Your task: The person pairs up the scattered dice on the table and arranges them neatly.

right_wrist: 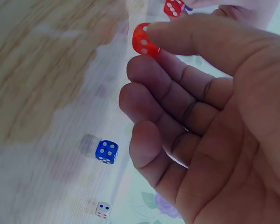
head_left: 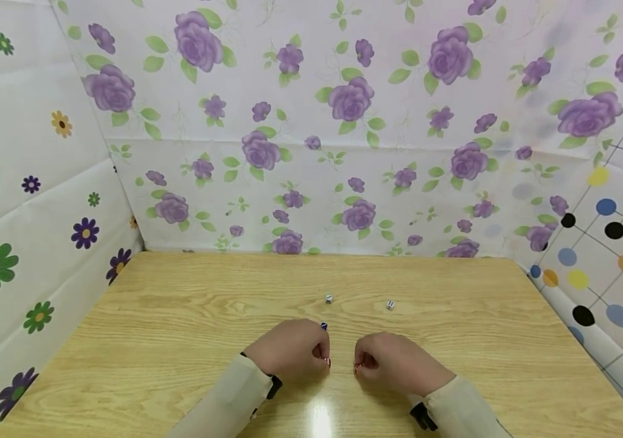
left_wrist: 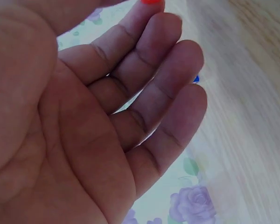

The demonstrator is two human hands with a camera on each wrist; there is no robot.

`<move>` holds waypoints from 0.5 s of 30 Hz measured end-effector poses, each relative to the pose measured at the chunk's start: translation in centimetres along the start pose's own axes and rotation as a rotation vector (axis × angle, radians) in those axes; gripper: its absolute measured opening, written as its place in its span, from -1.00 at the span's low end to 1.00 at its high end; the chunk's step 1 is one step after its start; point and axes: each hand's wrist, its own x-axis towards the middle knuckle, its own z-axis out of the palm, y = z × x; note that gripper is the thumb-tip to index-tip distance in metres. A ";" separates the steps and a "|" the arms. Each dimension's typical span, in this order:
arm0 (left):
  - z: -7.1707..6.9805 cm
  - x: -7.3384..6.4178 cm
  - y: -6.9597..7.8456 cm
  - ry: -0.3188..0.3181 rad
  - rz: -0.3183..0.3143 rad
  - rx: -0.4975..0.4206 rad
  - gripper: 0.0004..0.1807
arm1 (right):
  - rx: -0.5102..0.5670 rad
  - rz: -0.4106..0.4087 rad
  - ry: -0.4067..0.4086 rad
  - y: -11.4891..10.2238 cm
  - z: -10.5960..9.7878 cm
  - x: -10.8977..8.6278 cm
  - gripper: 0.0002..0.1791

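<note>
My left hand point(head_left: 293, 350) pinches a red die point(head_left: 327, 362) between thumb and fingertip, low over the table. Only a sliver of that die shows at the top of the left wrist view. Facing it, my right hand point(head_left: 396, 362) pinches another red die point(right_wrist: 144, 41) with white dots, held between thumb and index finger. The other fingers of both hands bend loosely inward. A blue die point(right_wrist: 106, 151) lies on the table just beyond the left hand, apart from it. Farther back rest two white dice, a left one point(head_left: 329, 298) and a right one point(head_left: 390, 305).
The wooden table point(head_left: 191, 316) extends under both arms. A rose-patterned sheet point(head_left: 300, 128) hangs along the back edge. Flowered cloth point(head_left: 32, 201) borders the left side, and dotted cloth point(head_left: 612, 255) borders the right.
</note>
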 end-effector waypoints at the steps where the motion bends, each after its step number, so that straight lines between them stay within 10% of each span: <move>1: 0.0 0.0 0.0 0.002 0.000 0.000 -0.79 | 0.004 0.004 0.005 0.0 0.0 0.0 -0.81; 15: 0.6 0.5 0.5 -0.020 0.029 0.018 -0.84 | 0.035 -0.024 -0.025 -0.6 0.3 0.1 -0.87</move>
